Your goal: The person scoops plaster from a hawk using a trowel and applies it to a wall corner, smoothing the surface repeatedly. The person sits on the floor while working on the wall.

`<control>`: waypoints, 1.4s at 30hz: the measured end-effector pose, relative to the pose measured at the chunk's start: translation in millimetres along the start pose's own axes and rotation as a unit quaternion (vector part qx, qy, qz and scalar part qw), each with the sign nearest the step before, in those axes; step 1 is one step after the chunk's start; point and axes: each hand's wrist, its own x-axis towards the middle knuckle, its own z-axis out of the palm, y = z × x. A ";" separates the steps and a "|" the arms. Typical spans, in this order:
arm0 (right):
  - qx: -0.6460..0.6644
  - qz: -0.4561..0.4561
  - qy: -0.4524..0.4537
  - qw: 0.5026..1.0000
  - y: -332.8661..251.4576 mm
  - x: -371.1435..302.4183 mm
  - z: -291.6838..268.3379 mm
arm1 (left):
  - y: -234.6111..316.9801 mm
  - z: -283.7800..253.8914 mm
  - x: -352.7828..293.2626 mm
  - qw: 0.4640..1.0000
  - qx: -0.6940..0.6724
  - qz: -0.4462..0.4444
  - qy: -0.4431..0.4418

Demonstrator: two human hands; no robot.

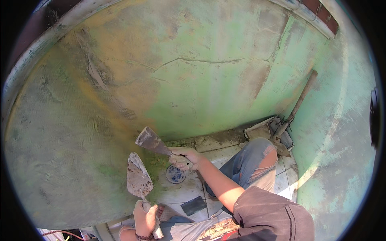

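My left hand is wrapped round the handle of a pointing trowel. Its leaf-shaped blade points up and away from me, smeared with grey residue. In my right hand is a putty knife, gripped by its pale handle. The flared blade slants up to the left, above the trowel's tip and apart from it. Both tools are in the air before the stained green wall, and no contact with it can be made out.
A round drain cover is set in the white tiled floor. A dark rectangular piece lies closer to me. In the far right corner, a long-handled tool leans by a dirty tray. A crack crosses the wall.
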 end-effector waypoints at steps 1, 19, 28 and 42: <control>-0.007 -0.007 0.007 1.000 -3.1 -4.2 2.5 | 16.1 -0.3 -3.4 1.000 -0.005 -0.028 -0.006; 0.007 -0.014 -0.041 0.999 -7.6 -40.5 54.2 | 13.8 -3.7 -11.1 0.990 0.134 0.019 0.032; 0.169 -0.075 -0.058 0.981 -28.6 -50.1 60.9 | 8.7 -1.4 -15.8 0.993 0.104 0.021 0.053; 0.082 -0.198 -0.075 0.974 -54.4 -37.4 129.3 | 4.4 -17.0 -46.5 0.977 0.050 0.198 0.058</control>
